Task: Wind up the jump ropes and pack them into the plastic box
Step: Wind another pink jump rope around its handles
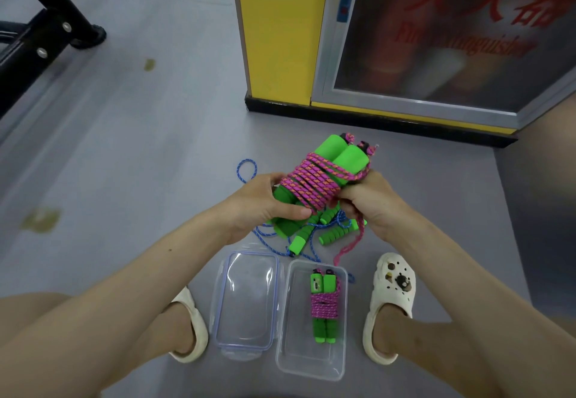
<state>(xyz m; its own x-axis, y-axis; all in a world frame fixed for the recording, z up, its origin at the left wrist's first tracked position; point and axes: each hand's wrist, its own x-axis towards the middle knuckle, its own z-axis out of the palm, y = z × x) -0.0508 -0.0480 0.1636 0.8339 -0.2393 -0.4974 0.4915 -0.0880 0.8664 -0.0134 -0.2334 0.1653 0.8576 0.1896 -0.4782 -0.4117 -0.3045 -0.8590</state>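
Note:
A pink jump rope (314, 181) is wound around its two green foam handles and held up over the floor. My left hand (265, 204) grips the lower ends of the handles. My right hand (364, 201) pinches the rope's loose pink end, which hangs down toward the floor. The clear plastic box (282, 344) sits open between my feet with one wound pink rope (324, 304) lying inside. A blue jump rope (299, 243) with green handles lies loose on the floor under my hands.
The box's clear lid (249, 301) lies left of the box. My feet in white clogs (394, 301) flank both. A yellow pillar (277, 33) and a fire extinguisher cabinet (442, 39) stand ahead; a black metal frame (40, 39) is at far left.

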